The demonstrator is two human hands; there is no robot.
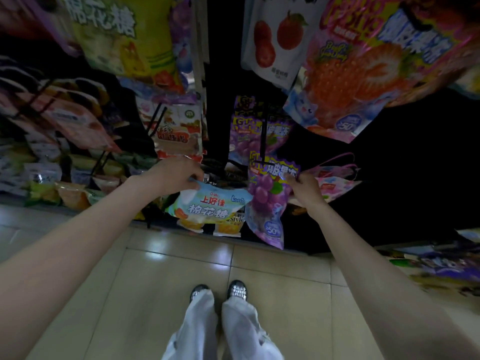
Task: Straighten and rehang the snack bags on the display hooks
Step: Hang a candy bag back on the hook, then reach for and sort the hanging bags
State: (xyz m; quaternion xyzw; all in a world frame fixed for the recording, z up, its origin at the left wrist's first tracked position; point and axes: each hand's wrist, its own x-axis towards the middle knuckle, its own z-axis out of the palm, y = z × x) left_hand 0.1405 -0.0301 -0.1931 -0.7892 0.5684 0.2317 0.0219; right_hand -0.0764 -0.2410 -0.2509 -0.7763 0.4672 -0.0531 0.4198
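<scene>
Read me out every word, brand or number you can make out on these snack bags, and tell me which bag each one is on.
"上好佳", "棉花糖", "Oishi": light blue marshmallow bag, held by left hand.
">50%": purple grape bag, held by right hand.
"棉花糖": yellow bag, top left.
">50%": strawberry bag.
Other print: too blurred.

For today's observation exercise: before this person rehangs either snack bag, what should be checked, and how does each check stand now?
1. Left hand has firm hold of the marshmallow bag: ok, fingers pinch its top edge.
2. Right hand holds the purple grape bag: ok, gripped at its side.
3. Marshmallow bag hanging straight: not ok, tilted.
4. Grape bag seated on the black hook: cannot tell.
5. Hang holes undamaged: cannot tell, too blurred.
</scene>
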